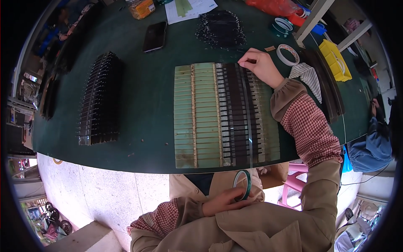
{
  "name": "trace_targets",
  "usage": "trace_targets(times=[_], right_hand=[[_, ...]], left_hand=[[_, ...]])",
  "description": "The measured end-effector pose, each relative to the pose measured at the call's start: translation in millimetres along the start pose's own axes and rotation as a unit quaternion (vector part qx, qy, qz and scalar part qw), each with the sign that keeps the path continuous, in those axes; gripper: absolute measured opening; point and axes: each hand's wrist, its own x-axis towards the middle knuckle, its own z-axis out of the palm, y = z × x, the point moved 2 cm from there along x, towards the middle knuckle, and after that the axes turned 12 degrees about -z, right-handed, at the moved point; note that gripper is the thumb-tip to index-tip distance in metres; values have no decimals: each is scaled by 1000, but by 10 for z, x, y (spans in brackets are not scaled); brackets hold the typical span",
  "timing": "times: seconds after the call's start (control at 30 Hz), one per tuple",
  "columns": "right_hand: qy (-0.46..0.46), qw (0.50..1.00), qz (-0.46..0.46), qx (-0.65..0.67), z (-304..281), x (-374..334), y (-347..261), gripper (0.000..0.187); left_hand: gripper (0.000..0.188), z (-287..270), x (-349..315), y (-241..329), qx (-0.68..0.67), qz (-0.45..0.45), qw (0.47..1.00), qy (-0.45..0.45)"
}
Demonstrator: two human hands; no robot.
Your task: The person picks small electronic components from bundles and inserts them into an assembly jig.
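Note:
A pale green slotted board (205,109) lies at the table's front edge, with a row of dark, thin strips (235,113) across its right half. Down over these strips runs a narrow, shiny band of tape (250,140). My right hand (261,66) is at the board's far edge, thumb and fingertips pinched together at the band's upper end. Below the near table edge, close to my body, my left hand (226,202) grips a roll of green tape (242,185), its fingers wrapped around the lower part. The band stretches from the roll up over the board.
Left on the green table (142,105) stands a stack of dark toothed pieces (98,101). Farther back lie a phone (155,36), papers (189,10) and a dark heap (221,29). Tape rolls (288,55), a striped cloth (308,77) and a yellow bin (334,61) are at right, beyond them another person's sleeve (369,145).

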Motion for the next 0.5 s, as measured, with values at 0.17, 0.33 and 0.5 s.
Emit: trace_targets(times=[0.17, 0.33, 0.5], right_hand=[[-1, 999, -27, -26, -27, -27, 30, 8], [9, 1000, -1, 12, -34, -17, -5, 7], [-1, 977, -139, -159, 3, -46, -25, 9]], left_hand=[[27, 17, 30, -37, 24, 0, 1000, -8], [27, 11, 22, -2, 0, 10, 1000, -5], [28, 31, 33, -69, 12, 34, 999, -3]])
